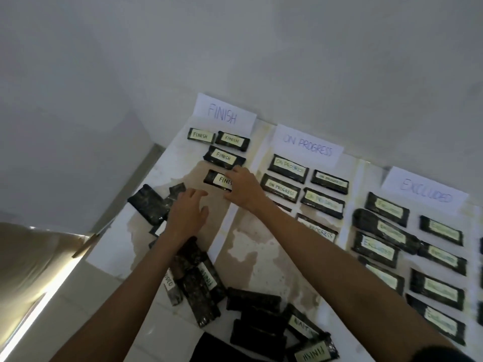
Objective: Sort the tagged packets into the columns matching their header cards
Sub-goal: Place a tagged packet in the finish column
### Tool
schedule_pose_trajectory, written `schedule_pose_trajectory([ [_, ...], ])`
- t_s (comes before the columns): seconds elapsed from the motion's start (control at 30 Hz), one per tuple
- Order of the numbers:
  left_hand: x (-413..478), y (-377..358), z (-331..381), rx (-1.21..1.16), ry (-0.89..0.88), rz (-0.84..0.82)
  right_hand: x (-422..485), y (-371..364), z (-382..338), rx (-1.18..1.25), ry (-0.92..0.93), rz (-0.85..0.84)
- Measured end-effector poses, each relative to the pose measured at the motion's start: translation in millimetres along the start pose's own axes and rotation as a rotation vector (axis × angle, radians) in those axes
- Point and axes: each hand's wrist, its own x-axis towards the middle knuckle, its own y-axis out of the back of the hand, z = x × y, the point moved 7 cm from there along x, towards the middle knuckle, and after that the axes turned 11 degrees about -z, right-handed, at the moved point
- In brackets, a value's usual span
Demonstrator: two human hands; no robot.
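We read the FINISH card (pixel 223 116), ON PROGRESS card (pixel 308 145) and EXCLUDED card (pixel 426 194). Our right hand (pixel 241 188) pinches a FINISH packet (pixel 217 178); our left hand (pixel 187 212) hovers, fingers spread, empty.

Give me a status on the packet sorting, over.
Right hand grips FINISH packet, fourth under the FINISH card. Left hand open over the unsorted pile. Nothing blocking.

Right hand (pixel 241 188) covers the tag's end on the FINISH packet (pixel 215 178), and the forearm hides most of one ON PROGRESS packet (pixel 283 206). Edge packet (pixel 480 313) on the right is cut off, EXCLUDED tags (pixel 441 287) kinda blurry.
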Motion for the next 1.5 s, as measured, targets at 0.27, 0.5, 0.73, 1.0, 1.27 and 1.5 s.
schedule_pose_trajectory([
  [0.27,14,2,-74,0.136,0.207,0.093,61,-40,4,-0.030,-0.063,-0.020],
  [0.5,15,4,-73,-0.012,0.167,0.011,26,-23,1,0.000,-0.068,0.074],
  [0.73,-16,5,-28,-1.195,0.267,-0.109,-57,-5,-25,0.483,-0.044,0.072],
  [1.0,-55,-20,2,-1.362,0.341,-0.036,-112,-16,-48,0.608,-0.036,0.043],
  [1.27,-91,-38,7,-1.399,0.395,0.014,-143,-25,-71,0.290,0.028,0.118],
  [1.5,-101,-44,16,-1.183,0.306,-0.117,-162,-33,-57,0.140,-0.090,0.075],
])
